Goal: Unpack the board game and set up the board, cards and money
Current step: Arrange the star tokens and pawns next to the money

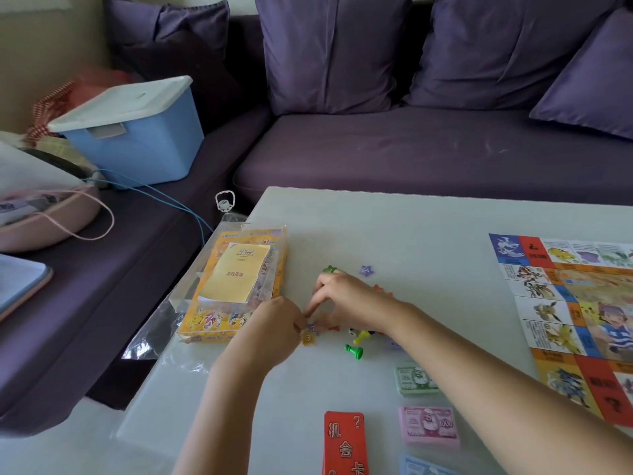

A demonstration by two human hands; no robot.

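Board (582,320) is lying flat at the table's (411,228) right, running off the frame's right side. Bare tabletop is stretching between it and my hands, out to the far edge. My left hand (274,325) is pinching a yellow star (308,338) beside the box (233,286), which is sitting along the table's left edge. My right hand (342,299) is curling, index fingertip meeting the left fingers; I cannot tell whether it is gripping anything. A pawn (354,351) is lying close by. Cards (344,443) and money (428,425) are sitting near the front edge.
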